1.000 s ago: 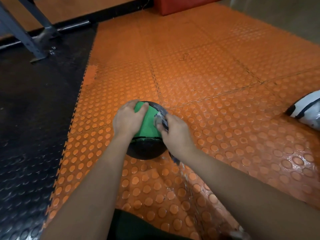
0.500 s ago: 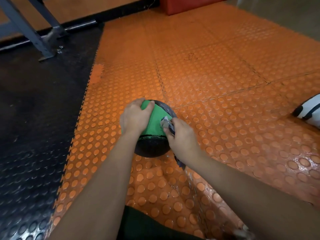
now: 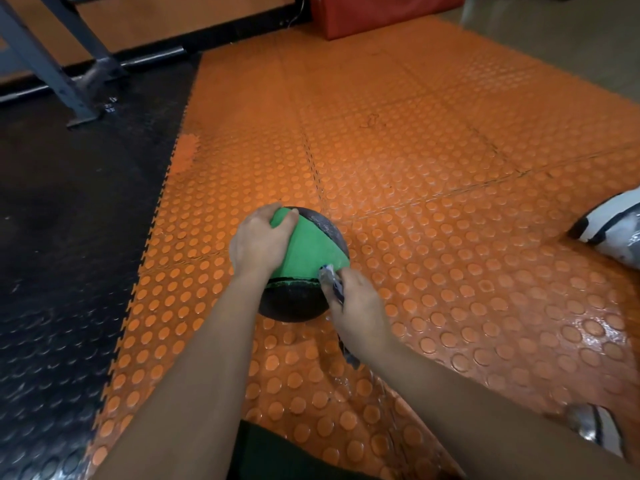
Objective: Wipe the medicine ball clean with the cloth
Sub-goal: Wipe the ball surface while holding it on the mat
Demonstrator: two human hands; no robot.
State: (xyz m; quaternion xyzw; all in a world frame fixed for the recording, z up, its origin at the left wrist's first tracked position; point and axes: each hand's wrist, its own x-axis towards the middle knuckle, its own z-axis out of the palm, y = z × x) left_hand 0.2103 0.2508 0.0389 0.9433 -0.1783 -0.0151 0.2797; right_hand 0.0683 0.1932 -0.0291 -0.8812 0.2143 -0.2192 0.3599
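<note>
A green and black medicine ball [image 3: 310, 252] rests on the orange studded floor mat [image 3: 433, 174] in the middle of the head view. My left hand [image 3: 258, 242] lies over the ball's upper left side, fingers curled over the top and gripping it. My right hand [image 3: 356, 303] is at the ball's lower right side, closed on a small pale cloth [image 3: 329, 277] with dark markings. The cloth presses against the seam where the green panel meets the black one. Part of the cloth hangs below my right wrist.
Black studded mat [image 3: 69, 254] covers the floor to the left. A grey metal frame leg [image 3: 65, 88] and a bar stand at the far left. A red padded block [image 3: 374, 12] sits at the back. White and black shoes [image 3: 613, 230] lie at the right edge.
My right hand with the cloth has slid down the ball's right side toward me, from the upper green panel to the seam. My left hand keeps its hold on top.
</note>
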